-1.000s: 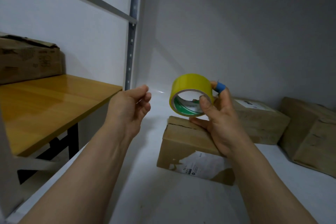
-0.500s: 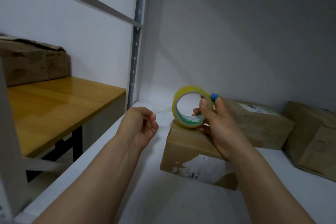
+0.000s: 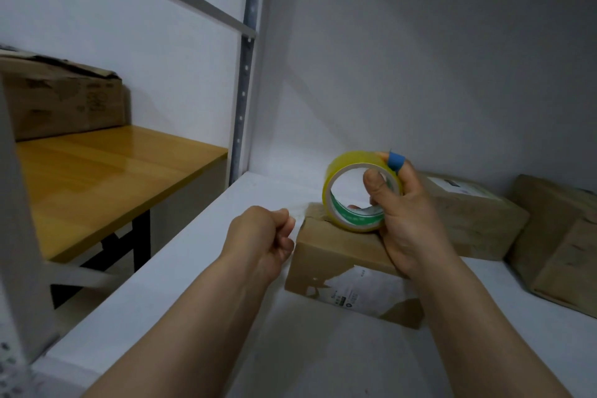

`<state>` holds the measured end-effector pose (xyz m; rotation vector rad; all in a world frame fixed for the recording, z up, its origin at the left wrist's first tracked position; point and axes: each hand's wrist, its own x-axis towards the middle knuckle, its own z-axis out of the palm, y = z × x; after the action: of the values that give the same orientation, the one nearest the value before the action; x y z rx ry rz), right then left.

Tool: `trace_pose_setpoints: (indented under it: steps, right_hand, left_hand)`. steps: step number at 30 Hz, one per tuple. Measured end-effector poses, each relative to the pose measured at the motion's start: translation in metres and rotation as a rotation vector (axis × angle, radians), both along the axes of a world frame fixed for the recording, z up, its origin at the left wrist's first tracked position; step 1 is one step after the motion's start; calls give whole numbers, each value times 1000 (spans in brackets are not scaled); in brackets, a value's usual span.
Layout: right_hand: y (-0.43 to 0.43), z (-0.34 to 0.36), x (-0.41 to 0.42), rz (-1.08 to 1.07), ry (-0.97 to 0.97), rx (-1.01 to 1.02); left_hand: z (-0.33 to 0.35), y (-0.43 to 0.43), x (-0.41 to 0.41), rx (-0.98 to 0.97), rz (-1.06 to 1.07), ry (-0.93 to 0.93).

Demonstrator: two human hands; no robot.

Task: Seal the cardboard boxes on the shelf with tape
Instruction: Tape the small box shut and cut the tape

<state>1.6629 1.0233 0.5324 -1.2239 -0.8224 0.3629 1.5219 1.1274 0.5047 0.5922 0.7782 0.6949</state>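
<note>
**Tape roll** point(image 3: 347, 162): yellow with a green-printed core, it stands on edge with its lower rim at the top face of the nearest box point(image 3: 332, 249). Whether it touches the cardboard or hovers just above it cannot be told.

**Hands:** The right hand point(image 3: 407, 229) grips the roll, with the thumb point(image 3: 374, 184) hooked inside the core and the other fingers wrapped over the outer rim. One fingertip wears a blue band point(image 3: 395, 161). The left hand point(image 3: 258, 242) sits just beside the box's upper left corner, fingers curled toward the thumb. A pale sheen lies between those fingers and the roll, but whether a free tape end is pinched there cannot be told.

**Surroundings:** The nearest box lies on the white shelf point(image 3: 200, 294), with its top seam partly open near the roll and a torn white label on its front face. A second box point(image 3: 468, 223) lies just behind it, and a third box point(image 3: 562, 252) sits tilted at the right edge of view. Beyond the metal upright point(image 3: 245, 74), a wooden table point(image 3: 97, 178) carries a worn box point(image 3: 64, 100).

**Step in hand, as judged:** starting the first strip over the top seam. To do it well:
- Anchor the tape end down the left side face before drawing the roll rightward.
- Keep the strip taut and centred on the seam.
- Let the roll turn freely on the thumb.
- Press the flaps flat so no gap is bridged.
</note>
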Motion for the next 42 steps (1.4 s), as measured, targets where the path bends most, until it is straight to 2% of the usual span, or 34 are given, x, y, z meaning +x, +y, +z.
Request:
trace_pose_setpoints:
  steps: [8, 22, 25, 29, 38, 40, 42]
  right_hand:
    - [1, -2, 0, -20, -42, -25]
    - [-5, 3, -5, -70, 22, -13]
    - [-5, 3, -5, -73, 14, -13]
    - [-4, 3, -5, -74, 8, -4]
    - [-2, 2, -3, -67, 27, 4]
    - [-2, 2, -2, -62, 30, 5]
    - [-1, 2, -1, -55, 37, 7]
  left_hand:
    - [-6, 19, -7, -31, 54, 21]
    - [-20, 20, 4, 118, -68, 237]
    - [-21, 17, 4, 207, -138, 293]
    - [-21, 9, 8, 419, -190, 424]
    - [-19, 14, 2, 643, -477, 625]
    - [-17, 16, 1, 694, -481, 686]
    - [-19, 19, 2, 833, -443, 748]
